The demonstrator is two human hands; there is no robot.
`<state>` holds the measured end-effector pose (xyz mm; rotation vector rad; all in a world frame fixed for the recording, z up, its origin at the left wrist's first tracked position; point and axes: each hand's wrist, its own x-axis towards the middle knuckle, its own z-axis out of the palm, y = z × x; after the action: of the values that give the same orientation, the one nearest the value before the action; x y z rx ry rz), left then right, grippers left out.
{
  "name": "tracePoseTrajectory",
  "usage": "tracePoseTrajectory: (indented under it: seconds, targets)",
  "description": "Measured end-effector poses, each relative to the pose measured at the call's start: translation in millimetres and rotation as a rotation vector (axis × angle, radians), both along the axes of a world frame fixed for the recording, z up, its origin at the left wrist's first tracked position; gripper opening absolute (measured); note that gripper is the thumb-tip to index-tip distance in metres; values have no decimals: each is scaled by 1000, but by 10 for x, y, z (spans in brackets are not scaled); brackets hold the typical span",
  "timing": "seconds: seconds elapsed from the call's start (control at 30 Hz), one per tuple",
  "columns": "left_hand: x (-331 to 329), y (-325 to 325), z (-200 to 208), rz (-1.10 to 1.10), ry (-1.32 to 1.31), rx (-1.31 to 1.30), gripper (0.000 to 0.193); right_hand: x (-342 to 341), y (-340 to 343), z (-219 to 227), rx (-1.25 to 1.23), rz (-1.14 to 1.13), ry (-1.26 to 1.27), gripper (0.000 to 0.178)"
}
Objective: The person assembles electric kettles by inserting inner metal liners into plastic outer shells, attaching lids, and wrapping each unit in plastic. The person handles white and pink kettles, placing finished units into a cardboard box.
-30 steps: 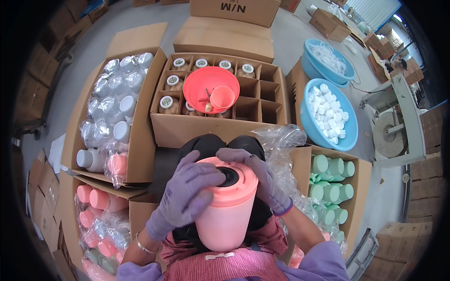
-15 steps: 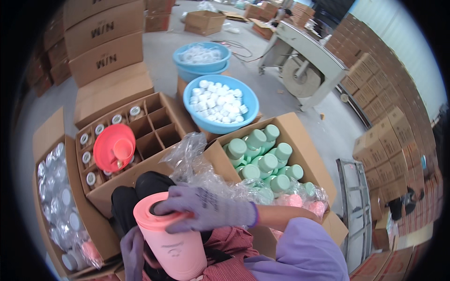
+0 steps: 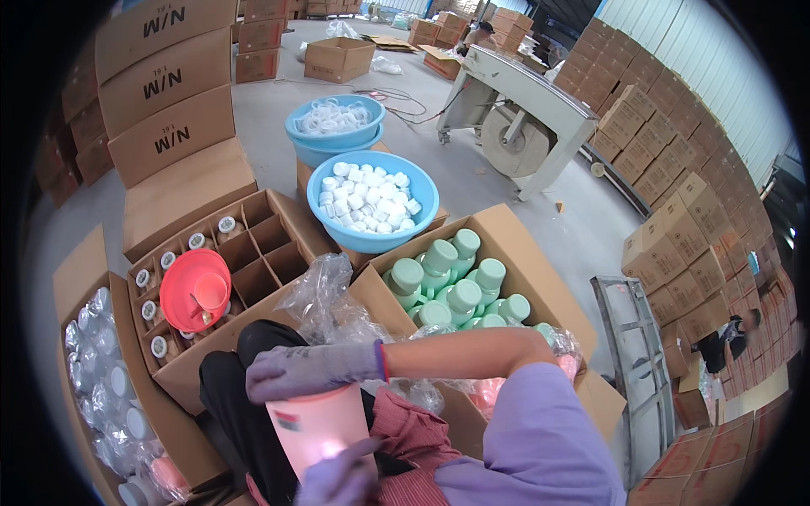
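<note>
A pink cylindrical container, like the body of a jug, leans across my lap with a bright glare on its side and a small dark mark near its top. My right hand, in a grey-purple glove, is wrapped over its upper end and hides the opening. Lower down, my gloved left hand lies against the bottom part of the container, its fingers blurred. Beyond my knees, a carton with dividers holds several white-capped items, and a red plastic bowl or funnel rests on top of them.
Right of my lap, a carton holds green bottles and pink items in plastic film. A blue basin of white caps stands ahead, another blue basin of clear rings behind it. At left, a carton contains wrapped clear pieces. A person is far right.
The container has turned, and its earlier marking no longer shows. My right hand has moved across its top. My left hand has shifted from its left side to its lower front.
</note>
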<state>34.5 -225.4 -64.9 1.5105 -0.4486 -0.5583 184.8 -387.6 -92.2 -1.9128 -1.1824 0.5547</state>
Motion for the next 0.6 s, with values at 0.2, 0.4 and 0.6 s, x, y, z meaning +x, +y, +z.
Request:
tracePoseTrajectory:
  seconds: [0.2, 0.4, 0.6]
  targets:
    - [23, 671, -568, 295, 175, -229, 33, -162, -122, 364, 191, -28, -194, 39]
    - [-93, 299, -26, -107, 265, -18, 29, -226, -34, -20, -267, -148, -483, 31]
    - [47, 321, 82, 89, 102, -59, 21, -255, 55, 99, -8, -56, -217, 40]
